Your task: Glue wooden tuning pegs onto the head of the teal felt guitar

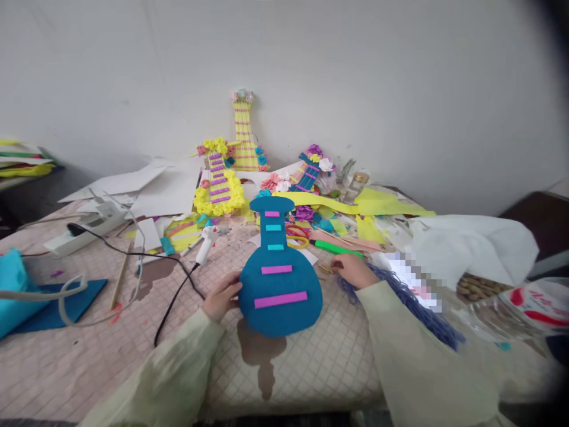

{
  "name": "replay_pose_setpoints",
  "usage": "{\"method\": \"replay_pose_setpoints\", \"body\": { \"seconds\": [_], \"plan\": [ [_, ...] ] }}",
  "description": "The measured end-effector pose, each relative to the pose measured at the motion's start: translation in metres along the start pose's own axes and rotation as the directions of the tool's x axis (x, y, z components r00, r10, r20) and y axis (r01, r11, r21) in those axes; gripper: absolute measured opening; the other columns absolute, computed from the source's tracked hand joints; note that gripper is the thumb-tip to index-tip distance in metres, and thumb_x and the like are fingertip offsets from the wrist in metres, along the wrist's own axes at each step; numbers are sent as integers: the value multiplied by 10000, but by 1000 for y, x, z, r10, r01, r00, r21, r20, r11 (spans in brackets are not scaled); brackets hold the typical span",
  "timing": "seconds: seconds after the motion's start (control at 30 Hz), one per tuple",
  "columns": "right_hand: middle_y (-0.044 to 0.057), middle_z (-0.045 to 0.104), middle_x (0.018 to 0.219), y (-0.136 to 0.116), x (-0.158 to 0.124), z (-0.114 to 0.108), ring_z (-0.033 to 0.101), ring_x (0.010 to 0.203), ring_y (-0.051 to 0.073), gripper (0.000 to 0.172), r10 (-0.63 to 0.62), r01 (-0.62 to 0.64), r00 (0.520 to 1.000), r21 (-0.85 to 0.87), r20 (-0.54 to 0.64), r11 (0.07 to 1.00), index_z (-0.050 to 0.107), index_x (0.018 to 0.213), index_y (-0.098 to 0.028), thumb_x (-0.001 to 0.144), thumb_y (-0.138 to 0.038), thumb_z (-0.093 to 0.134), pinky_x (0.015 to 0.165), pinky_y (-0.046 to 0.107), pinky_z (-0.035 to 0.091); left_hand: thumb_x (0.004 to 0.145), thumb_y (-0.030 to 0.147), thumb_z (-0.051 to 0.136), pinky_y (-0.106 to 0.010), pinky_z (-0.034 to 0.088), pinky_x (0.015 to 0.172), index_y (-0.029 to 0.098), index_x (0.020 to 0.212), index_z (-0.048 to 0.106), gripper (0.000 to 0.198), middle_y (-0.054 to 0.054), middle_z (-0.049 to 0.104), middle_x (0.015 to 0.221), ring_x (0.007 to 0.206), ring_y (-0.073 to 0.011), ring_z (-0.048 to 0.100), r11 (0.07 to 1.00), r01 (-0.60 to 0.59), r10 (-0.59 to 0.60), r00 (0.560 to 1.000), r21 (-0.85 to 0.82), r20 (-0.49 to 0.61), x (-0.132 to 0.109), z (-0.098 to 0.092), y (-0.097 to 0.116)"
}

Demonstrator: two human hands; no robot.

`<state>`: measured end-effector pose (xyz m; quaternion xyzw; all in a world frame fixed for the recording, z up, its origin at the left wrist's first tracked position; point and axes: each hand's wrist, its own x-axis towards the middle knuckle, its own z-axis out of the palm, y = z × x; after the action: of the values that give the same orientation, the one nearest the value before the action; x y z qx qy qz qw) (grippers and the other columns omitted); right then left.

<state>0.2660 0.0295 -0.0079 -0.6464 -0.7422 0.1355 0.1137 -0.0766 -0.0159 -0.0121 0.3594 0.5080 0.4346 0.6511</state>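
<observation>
A teal foam guitar shape [279, 279] with pink and light-blue strips across it lies on the table in front of me. My left hand [221, 295] grips its left edge with the fingers curled. My right hand [352, 270] rests to the right of the guitar, closed over small wooden sticks beside a bundle of blue yarn [413, 305]. What its fingers hold is too small to make out.
A white glue gun [207, 242] with a black cord lies left of the guitar. A power strip [86, 228] sits far left. Finished yellow guitars [220, 187] lean at the wall. Red scissors [297, 232], a green marker [335, 248], paper scraps and a white plastic bag [471, 246] crowd the right.
</observation>
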Motion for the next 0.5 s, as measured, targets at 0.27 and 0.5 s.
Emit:
{"method": "replay_pose_setpoints", "body": {
  "seconds": [0.27, 0.5],
  "plan": [
    [40, 607, 676, -10, -11, 1, 571, 678, 175, 30, 42, 5, 984, 259, -176, 966, 531, 693, -177, 712, -183, 508, 688, 305, 419, 567, 270, 671, -241, 430, 495, 167, 899, 605, 354, 0, 604, 712, 559, -123, 542, 995, -88, 88, 996, 48, 12, 52, 6, -2],
    [-5, 582, 680, -73, -19, -13, 559, 578, 118, 187, -87, 167, 983, 597, -162, 785, 528, 851, -187, 790, -360, 488, 554, 242, 457, 626, 284, 624, -315, 490, 644, 143, 1004, 593, 404, -58, 649, 882, 751, -188, 598, 924, -285, 301, 953, 257, -27, 57, -3, -11]
  ]
}}
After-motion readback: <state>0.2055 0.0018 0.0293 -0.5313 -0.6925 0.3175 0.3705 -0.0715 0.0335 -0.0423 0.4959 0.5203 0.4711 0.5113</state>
